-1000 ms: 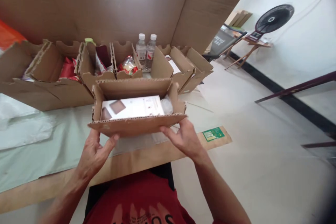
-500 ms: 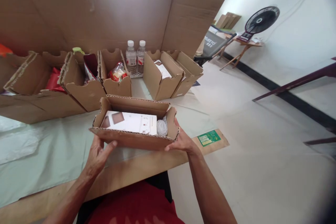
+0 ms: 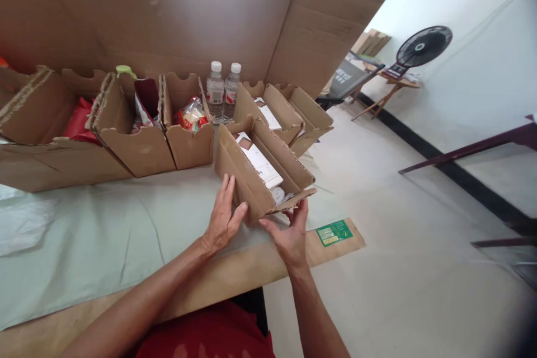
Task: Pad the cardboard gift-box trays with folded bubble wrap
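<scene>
Cardboard box [image 3: 247, 184] sits on the table [image 3: 104, 235], lengthwise, next to the row of boxes [image 3: 142, 140]. Left hand [image 3: 222, 218] flat on its left side, fingers spread. Right hand [image 3: 287, 235] grips the near end flap, fingers curled on it. White packet [image 3: 260, 163] inside.

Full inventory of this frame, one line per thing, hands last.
open carton: 1, brown, near table edge, between both hands
white box: 1, white, inside that carton
cartons in a row: several, brown, behind, holding red packets and white boxes
water bottles: 2, clear, white caps, mid row
cardboard sheet: 1, brown, upright behind
table cover: pale green
green label: 1, table corner
fan: 1, black, far right
left hand: flat on carton's side
right hand: at carton's near end
</scene>
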A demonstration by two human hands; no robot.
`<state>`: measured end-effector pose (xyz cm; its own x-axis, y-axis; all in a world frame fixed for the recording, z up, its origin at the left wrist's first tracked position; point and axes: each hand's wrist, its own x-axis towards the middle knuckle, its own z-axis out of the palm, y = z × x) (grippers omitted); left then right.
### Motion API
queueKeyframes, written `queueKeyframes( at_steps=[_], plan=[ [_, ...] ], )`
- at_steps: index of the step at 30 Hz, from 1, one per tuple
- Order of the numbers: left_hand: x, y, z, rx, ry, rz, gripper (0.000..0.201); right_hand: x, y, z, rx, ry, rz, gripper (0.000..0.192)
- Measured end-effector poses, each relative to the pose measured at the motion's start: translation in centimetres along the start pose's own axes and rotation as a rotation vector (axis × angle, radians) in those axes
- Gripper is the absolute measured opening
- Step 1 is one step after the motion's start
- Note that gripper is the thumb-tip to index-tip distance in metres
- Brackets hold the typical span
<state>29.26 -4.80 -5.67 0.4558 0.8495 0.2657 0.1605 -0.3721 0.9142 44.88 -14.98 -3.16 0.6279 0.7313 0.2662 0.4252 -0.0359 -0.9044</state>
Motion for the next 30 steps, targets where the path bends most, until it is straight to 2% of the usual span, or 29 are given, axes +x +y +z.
queueKeyframes(
  at_steps=[6,9,13,17,22,26,30],
  plan=[
    [0.9,-2.4,-1.3,-0.024,-0.018,0.041,0.073,0.7,0.4,1.1,-0.060,0.016,-0.026,0.073],
    [1.5,-3.2,-2.1,-0.044,-0.043,0.069,0.073,2.0,0.7,2.1,-0.101,0.034,-0.057,0.061],
    [1.7,-3.8,-2.2,-0.053,-0.034,0.027,0.072,5.2,0.6,4.1,-0.189,0.035,-0.112,0.061],
    [1.6,-3.9,-1.8,-0.031,-0.021,-0.036,0.075,9.1,-0.2,6.6,-0.395,0.010,-0.143,0.057],
    [1.6,-4.0,-1.6,-0.006,-0.051,-0.060,0.080,12.6,-2.2,9.3,-0.675,-0.040,-0.043,0.044],
    [1.7,-3.9,-1.7,0.001,-0.068,-0.072,0.081,13.4,-3.5,10.0,-0.824,-0.123,0.054,0.043],
    [1.8,-3.9,-1.6,-0.020,-0.063,-0.090,0.080,12.2,-4.5,9.4,-0.794,-0.181,0.046,0.038]
  ],
)
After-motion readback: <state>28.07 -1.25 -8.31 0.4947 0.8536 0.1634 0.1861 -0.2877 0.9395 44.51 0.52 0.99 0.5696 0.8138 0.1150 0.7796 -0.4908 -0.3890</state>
